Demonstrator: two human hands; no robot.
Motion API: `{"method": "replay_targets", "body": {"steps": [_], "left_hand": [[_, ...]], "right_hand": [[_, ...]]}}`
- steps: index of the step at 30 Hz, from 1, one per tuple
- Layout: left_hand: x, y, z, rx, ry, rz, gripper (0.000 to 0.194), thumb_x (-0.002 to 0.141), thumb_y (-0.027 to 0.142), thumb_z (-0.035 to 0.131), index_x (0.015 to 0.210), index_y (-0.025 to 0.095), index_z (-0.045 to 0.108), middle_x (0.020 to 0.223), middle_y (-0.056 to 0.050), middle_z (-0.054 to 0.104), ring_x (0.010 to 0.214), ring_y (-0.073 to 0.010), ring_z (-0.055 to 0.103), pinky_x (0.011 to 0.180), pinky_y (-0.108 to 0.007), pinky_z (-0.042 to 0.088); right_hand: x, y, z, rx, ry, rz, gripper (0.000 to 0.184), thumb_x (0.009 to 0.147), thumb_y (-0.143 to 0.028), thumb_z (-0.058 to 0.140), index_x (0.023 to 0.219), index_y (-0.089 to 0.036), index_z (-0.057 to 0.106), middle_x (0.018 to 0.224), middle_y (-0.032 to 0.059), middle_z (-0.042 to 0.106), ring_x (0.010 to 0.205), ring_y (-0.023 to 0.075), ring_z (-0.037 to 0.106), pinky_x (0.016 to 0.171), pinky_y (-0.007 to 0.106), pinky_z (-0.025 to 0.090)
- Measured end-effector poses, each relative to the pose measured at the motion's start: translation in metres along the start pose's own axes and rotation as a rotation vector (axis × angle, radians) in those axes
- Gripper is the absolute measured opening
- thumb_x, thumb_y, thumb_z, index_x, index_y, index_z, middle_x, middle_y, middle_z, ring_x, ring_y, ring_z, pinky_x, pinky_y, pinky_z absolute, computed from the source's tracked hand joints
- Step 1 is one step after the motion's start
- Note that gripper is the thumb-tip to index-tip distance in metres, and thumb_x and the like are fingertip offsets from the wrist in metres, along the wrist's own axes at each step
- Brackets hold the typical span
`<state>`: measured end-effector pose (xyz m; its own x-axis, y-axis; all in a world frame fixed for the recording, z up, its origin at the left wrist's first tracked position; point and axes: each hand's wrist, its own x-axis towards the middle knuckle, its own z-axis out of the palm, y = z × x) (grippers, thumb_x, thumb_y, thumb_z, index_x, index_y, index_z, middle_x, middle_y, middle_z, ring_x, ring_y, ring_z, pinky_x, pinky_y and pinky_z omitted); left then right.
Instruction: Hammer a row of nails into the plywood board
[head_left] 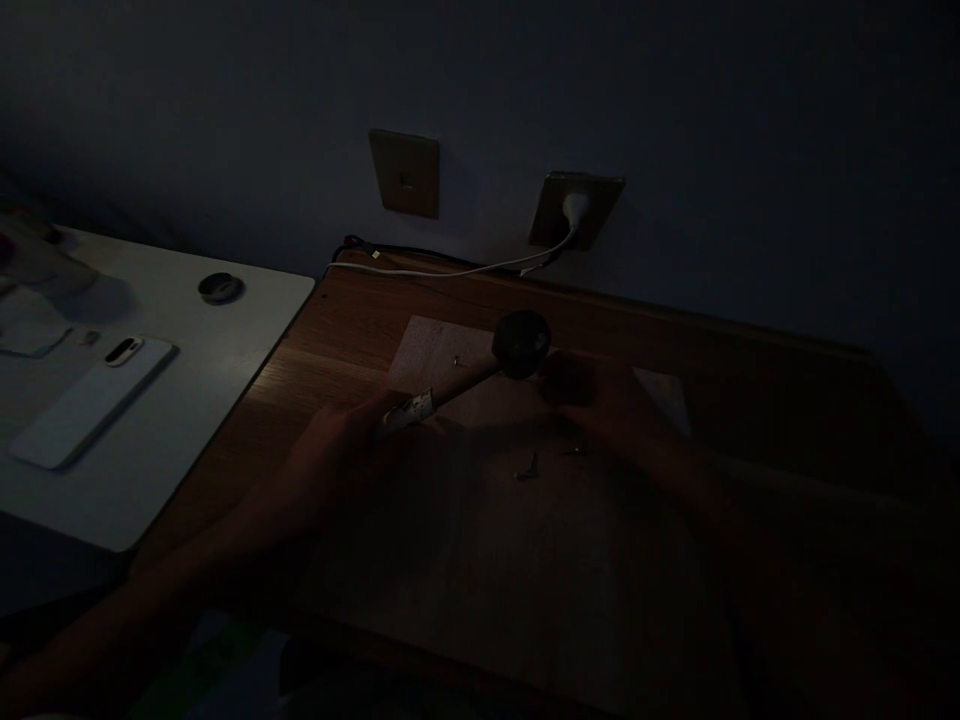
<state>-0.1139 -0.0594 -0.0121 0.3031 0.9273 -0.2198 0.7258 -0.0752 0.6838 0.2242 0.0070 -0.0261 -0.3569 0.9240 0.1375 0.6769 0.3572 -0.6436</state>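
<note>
In dim light my left hand (352, 435) is wrapped round the handle of a rubber mallet (469, 380). The mallet's round black head points up and to the right, above a pale flat board (469, 410) on the wooden tabletop. My right hand (592, 390) is just right of the mallet head, over the board's right part. Its fingers are lost in shadow, so what they hold, if anything, does not show. A small screw or nail (456, 361) is on the board's far left part. A few more screws or nails (527, 470) lie nearer me.
A white table (202, 350) adjoins the wooden table (315, 340) on the left, bearing a white phone (94, 400) and a small round lid (219, 288). Along the wall runs a white cable (450, 271) to a plug (575, 208) in a socket. Another wall plate (405, 172) is beside it.
</note>
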Motion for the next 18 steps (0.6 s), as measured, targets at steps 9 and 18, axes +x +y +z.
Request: {"method": "replay_targets", "body": {"steps": [9,18], "left_hand": [[0.0004,-0.0021,0.0012,-0.006,0.012,0.014,0.043,0.097,0.044,0.056,0.132,0.024,0.071,0.103,-0.004,0.082,0.083,-0.0221,0.077,0.066,-0.025,0.052],[0.0017,-0.0048,0.0042,0.041,0.023,-0.015,0.047,0.095,0.046,0.057,0.135,0.026,0.071,0.1,-0.004,0.082,0.083,-0.0235,0.077,0.065,-0.026,0.051]], "right_hand": [[0.0056,-0.0037,0.0046,0.089,0.015,0.011,0.022,0.077,-0.015,0.066,0.095,-0.023,0.076,0.094,0.0068,0.079,0.085,0.0274,0.076,0.072,0.037,0.057],[-0.0023,-0.0089,0.0017,0.036,0.01,0.065,0.025,0.082,-0.015,0.066,0.103,-0.023,0.077,0.095,0.0064,0.08,0.084,0.0266,0.075,0.074,0.036,0.056]]}}
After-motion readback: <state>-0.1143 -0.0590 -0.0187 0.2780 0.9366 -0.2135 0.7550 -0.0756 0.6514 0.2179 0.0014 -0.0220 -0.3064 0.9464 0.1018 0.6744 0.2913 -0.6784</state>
